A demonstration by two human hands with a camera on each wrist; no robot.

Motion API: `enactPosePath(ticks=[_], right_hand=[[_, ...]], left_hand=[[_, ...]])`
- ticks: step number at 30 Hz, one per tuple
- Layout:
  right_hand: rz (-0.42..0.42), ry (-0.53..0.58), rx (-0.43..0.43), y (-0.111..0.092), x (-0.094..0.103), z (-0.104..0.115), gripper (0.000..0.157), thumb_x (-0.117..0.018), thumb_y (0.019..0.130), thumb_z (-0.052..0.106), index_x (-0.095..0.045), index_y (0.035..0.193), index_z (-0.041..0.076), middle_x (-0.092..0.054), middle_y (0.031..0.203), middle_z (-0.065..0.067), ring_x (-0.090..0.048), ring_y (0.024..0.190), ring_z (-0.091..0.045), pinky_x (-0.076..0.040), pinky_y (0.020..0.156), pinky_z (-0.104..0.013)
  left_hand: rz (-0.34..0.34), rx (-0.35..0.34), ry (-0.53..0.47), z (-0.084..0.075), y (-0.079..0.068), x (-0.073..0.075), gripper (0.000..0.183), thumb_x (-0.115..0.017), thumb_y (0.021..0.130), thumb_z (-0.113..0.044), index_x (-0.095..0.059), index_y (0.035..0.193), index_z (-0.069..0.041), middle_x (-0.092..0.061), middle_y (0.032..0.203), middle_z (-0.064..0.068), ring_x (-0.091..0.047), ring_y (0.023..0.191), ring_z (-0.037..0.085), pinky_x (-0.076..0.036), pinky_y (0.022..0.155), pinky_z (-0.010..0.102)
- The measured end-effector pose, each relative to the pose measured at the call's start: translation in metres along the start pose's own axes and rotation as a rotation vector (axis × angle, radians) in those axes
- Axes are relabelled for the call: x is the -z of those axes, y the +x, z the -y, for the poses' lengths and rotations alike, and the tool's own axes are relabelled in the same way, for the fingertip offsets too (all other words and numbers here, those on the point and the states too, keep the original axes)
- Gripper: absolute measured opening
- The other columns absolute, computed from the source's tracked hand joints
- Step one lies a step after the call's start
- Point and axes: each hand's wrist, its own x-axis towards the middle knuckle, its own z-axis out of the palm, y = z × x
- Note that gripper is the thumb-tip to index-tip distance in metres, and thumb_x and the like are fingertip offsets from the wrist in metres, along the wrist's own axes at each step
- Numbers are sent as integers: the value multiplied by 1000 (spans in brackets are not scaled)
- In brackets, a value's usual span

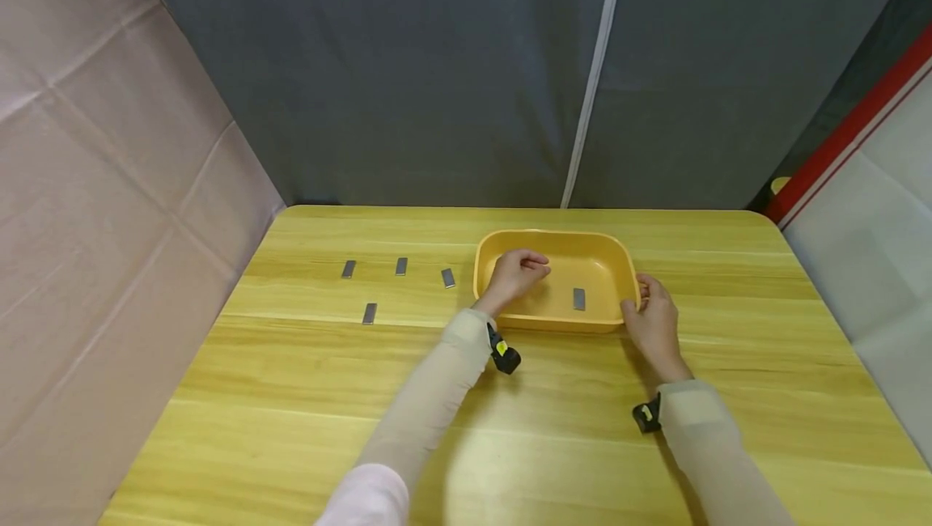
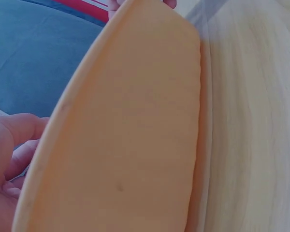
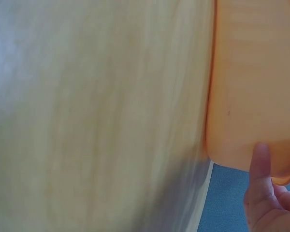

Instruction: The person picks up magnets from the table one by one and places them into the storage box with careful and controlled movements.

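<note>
A yellow plastic tray (image 1: 561, 322) stands on the wooden table, with one small dark grey rectangular piece (image 1: 578, 299) lying inside it. My left hand (image 1: 515, 275) hangs over the tray's left half, fingers bent. In the left wrist view the tray's wall (image 2: 121, 121) hides the fingertips of that left hand (image 2: 12, 164), so whether they pinch anything cannot be told. At the tray's right end my right hand (image 1: 653, 324) grips the rim. In the right wrist view, the thumb of my right hand (image 3: 268, 205) presses the outside of the tray (image 3: 253, 87).
Left of the tray, several matching grey pieces lie spread on the table (image 1: 306, 396): one piece (image 1: 447, 277) near the tray, others (image 1: 401, 266) farther left. A dark grey curtain (image 1: 437, 81) rises behind the table's back edge. Pale sheets hang at both sides.
</note>
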Motion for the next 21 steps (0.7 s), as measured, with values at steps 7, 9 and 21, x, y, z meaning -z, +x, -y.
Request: enactPosePath(ticks=[7,9,21], right_hand=[[11,0,-9,1,0,-1,42,-47,79,-3,-43,120,-12,-50,95,-25,-49,77,-30,-39,63,-32],[11,0,-7,1,0,-1,42,-47,79,-3,-43,119,-12,-50,95,-25,-49,78,-31,-39,63,-33],[18,11,-18,1,1,-1,42,-47,78,-3,-43,119,-12,-50,95,-25,-49,78,-30,-39,63,-33]], left_hand=[[-34,-27,-44,-1,-6,9,17,-64,82,-16,-65,95,-5,-62,84,2,-57,73,10,-47,63,19],[-45,-31,-66,0,-7,11,18,-63,82,-16,-65,96,-5,-62,85,3,-57,73,11,-47,63,19],[-155,-76,-81,3,-18,22,20,-61,83,-13,-64,99,0,-63,87,7,-58,78,15,-47,68,20]])
